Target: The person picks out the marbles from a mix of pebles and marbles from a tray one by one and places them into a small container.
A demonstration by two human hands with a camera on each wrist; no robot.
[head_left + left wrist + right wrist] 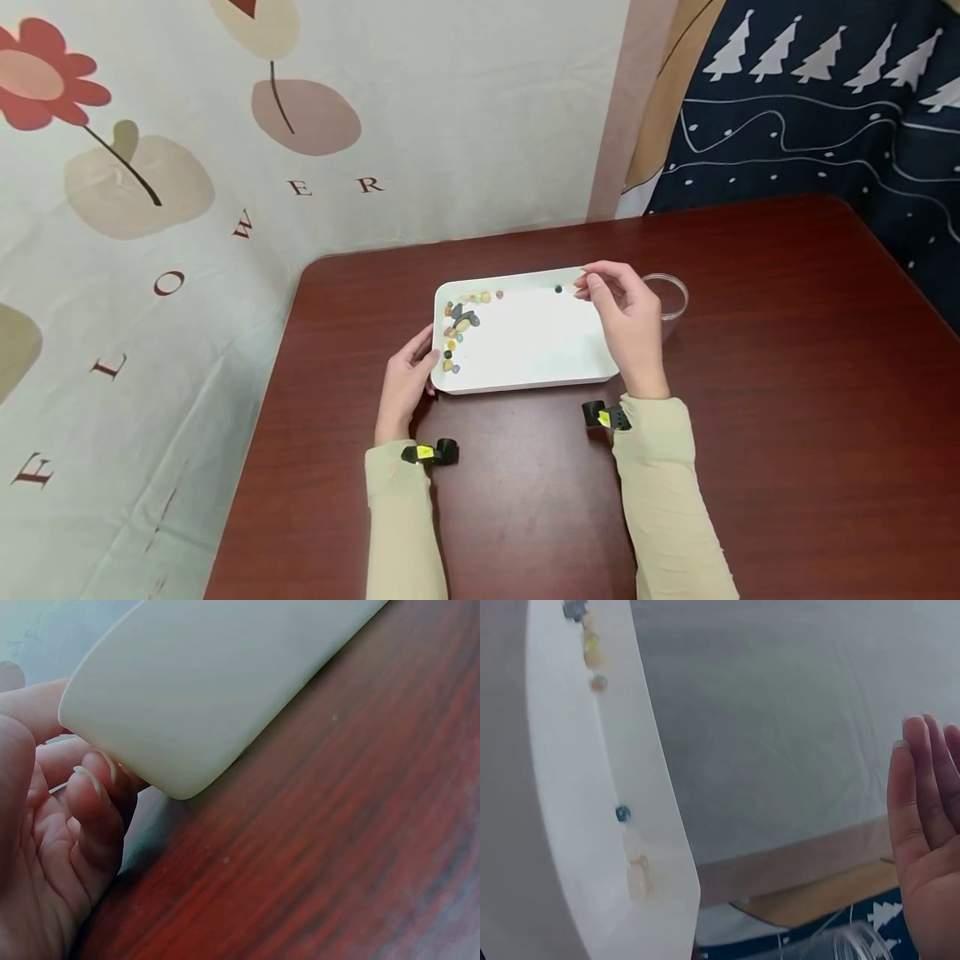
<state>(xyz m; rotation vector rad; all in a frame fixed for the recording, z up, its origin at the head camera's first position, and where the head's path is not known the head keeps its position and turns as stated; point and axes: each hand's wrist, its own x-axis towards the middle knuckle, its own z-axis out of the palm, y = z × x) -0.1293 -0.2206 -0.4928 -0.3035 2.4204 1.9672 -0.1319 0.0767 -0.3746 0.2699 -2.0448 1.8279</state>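
Note:
A shallow white tray (525, 350) lies on the table. My left hand (405, 385) grips its left end, the thumb at the rim; in the left wrist view, curled fingers (97, 802) sit against the tray's corner. Several small coloured stones (465, 320) line the tray's left side, including dark oval ones and yellowish ones. A single dark green bead (558, 289) sits by the far edge, just left of my right fingertips. My right hand (628, 325) hovers over the tray's right end. Its fingers (907, 802) look nearly straight in the right wrist view, with nothing showing in them.
A clear plastic cup (667, 296) stands right of the tray, partly behind my right hand. The dark red-brown table (810, 400) meets a pale printed curtain (465, 125) at its far edge and a navy tree-patterned cloth (810, 150) at the right.

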